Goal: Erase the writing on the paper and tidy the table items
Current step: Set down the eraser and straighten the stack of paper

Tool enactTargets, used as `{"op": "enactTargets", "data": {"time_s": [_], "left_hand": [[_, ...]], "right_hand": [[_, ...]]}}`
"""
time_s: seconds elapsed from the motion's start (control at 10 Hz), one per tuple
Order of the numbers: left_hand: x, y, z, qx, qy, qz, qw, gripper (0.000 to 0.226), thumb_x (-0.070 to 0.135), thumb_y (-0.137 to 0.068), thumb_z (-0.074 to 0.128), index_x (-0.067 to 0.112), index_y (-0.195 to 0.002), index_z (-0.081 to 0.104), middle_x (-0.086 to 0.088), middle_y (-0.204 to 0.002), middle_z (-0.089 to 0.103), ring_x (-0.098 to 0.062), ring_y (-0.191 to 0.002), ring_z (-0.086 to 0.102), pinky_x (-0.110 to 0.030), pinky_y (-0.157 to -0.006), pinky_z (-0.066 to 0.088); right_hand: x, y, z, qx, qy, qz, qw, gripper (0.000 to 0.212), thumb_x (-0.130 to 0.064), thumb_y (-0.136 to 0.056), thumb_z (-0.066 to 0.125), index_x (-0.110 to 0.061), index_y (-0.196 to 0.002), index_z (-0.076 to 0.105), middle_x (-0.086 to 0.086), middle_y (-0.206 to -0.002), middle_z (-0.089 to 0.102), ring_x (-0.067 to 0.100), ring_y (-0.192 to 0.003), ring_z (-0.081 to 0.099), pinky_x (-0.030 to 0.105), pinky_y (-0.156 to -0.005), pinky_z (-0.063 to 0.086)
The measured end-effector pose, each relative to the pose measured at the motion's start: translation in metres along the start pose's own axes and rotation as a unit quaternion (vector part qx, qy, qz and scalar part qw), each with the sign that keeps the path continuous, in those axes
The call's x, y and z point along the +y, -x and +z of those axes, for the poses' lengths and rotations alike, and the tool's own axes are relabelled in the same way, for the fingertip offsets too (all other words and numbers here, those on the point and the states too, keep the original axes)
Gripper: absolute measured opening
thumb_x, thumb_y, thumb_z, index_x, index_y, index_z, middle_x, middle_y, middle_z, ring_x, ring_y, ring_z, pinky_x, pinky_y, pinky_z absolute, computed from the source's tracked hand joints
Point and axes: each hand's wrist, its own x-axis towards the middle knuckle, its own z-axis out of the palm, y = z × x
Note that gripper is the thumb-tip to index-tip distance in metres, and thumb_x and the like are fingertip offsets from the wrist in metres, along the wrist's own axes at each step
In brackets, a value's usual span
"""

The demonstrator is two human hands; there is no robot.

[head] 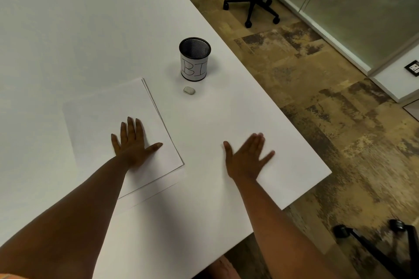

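Note:
A thin stack of white paper lies on the white table, its visible top sheet blank. My left hand rests flat on the stack's near right part, fingers spread, holding nothing. My right hand is open over the bare table to the right of the paper, slightly blurred, with nothing in it. A small grey-white eraser lies beyond the paper's far right corner. Just behind the eraser stands a black mesh pen cup with a white label reading "BI"; it looks empty.
The table's right edge runs diagonally close to my right hand, with patterned floor beyond. A black office chair stands on the floor at the back. Another chair base is at the lower right.

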Motion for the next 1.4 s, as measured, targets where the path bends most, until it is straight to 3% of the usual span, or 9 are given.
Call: {"op": "enactTargets", "data": {"time_s": [0.1, 0.3, 0.5, 0.7, 0.8, 1.0, 1.2, 1.3, 1.4], "left_hand": [[0.0, 0.001, 0.0, 0.004, 0.0, 0.002, 1.0, 0.094, 0.063, -0.086, 0.035, 0.014, -0.143, -0.021, -0.007, -0.154, -0.027, -0.025, -0.143, -0.022, -0.05, -0.114, -0.01], [0.0, 0.002, -0.001, 0.0, 0.005, 0.007, 1.0, 0.094, 0.062, -0.086, 0.036, 0.015, -0.143, -0.022, -0.007, -0.153, -0.028, -0.025, -0.143, -0.022, -0.05, -0.114, -0.011], [0.001, 0.002, -0.001, -0.002, 0.001, 0.005, 1.0, 0.094, 0.062, -0.086, 0.035, 0.014, -0.143, -0.021, -0.007, -0.153, -0.028, -0.025, -0.143, -0.022, -0.05, -0.114, -0.011], [0.002, 0.002, -0.003, -0.001, 0.003, 0.007, 1.0, 0.093, 0.062, -0.086, 0.035, 0.014, -0.143, -0.021, -0.007, -0.153, -0.028, -0.025, -0.143, -0.023, -0.05, -0.114, -0.011], [0.002, 0.001, -0.003, 0.002, 0.001, 0.006, 1.0, 0.094, 0.062, -0.086, 0.036, 0.015, -0.144, -0.021, -0.007, -0.154, -0.027, -0.025, -0.143, -0.022, -0.05, -0.114, -0.011], [0.0, 0.002, -0.001, 0.003, -0.003, 0.004, 1.0, 0.094, 0.063, -0.086, 0.035, 0.014, -0.144, -0.02, -0.007, -0.154, -0.027, -0.025, -0.143, -0.021, -0.05, -0.114, -0.01], [0.002, 0.003, -0.001, 0.004, 0.001, 0.005, 1.0, 0.092, 0.062, -0.086, 0.035, 0.015, -0.144, -0.019, -0.008, -0.154, -0.026, -0.025, -0.143, -0.021, -0.051, -0.114, -0.01], [0.002, 0.003, -0.002, 0.004, 0.001, 0.005, 1.0, 0.092, 0.062, -0.086, 0.035, 0.015, -0.144, -0.02, -0.008, -0.154, -0.026, -0.025, -0.143, -0.021, -0.05, -0.114, -0.01], [0.001, 0.003, 0.0, -0.001, 0.0, 0.005, 1.0, 0.093, 0.063, -0.086, 0.035, 0.016, -0.144, -0.02, -0.007, -0.154, -0.027, -0.025, -0.143, -0.022, -0.05, -0.114, -0.01]], "right_hand": [[-0.009, 0.021, -0.007, -0.005, -0.034, 0.08, 0.996, 0.095, -0.07, -0.082, 0.007, 0.005, -0.139, -0.008, 0.022, -0.154, -0.001, 0.027, -0.144, -0.009, 0.058, -0.108, -0.019], [-0.03, 0.027, 0.016, -0.007, 0.004, -0.117, 0.993, 0.093, -0.064, -0.085, -0.004, 0.007, -0.136, 0.028, 0.024, -0.145, 0.035, 0.031, -0.138, 0.03, 0.061, -0.111, 0.0], [0.001, 0.017, -0.009, -0.024, -0.067, 0.116, 0.991, 0.09, -0.065, -0.086, 0.016, 0.003, -0.14, -0.01, 0.019, -0.155, -0.008, 0.025, -0.143, -0.013, 0.057, -0.113, -0.014], [-0.03, 0.015, 0.003, -0.029, -0.034, -0.227, 0.973, 0.109, -0.073, -0.063, -0.026, -0.002, -0.143, -0.001, 0.016, -0.155, 0.0, 0.026, -0.144, -0.003, 0.048, -0.11, -0.015], [-0.032, 0.003, 0.003, -0.035, -0.013, -0.26, 0.965, 0.111, -0.073, -0.06, -0.028, -0.007, -0.144, 0.001, 0.011, -0.156, 0.002, 0.024, -0.145, -0.003, 0.049, -0.108, -0.017], [-0.032, 0.021, -0.004, 0.023, -0.079, 0.072, 0.994, 0.09, -0.064, -0.086, 0.02, 0.002, -0.141, -0.007, 0.026, -0.153, 0.0, 0.032, -0.143, -0.006, 0.058, -0.114, -0.008], [-0.041, 0.014, 0.003, -0.052, -0.087, -0.238, 0.966, 0.111, -0.076, -0.06, -0.025, -0.004, -0.142, -0.009, 0.014, -0.156, 0.0, 0.022, -0.145, -0.003, 0.044, -0.115, -0.009], [-0.027, 0.004, 0.006, -0.025, -0.076, -0.164, 0.983, 0.103, -0.074, -0.068, -0.014, -0.004, -0.142, -0.007, 0.013, -0.156, 0.002, 0.021, -0.145, 0.0, 0.049, -0.115, -0.006], [-0.019, 0.007, 0.0, 0.01, -0.113, 0.057, 0.992, 0.085, -0.06, -0.088, 0.019, 0.001, -0.141, -0.007, 0.02, -0.155, 0.0, 0.026, -0.144, -0.005, 0.05, -0.116, -0.006]]}}
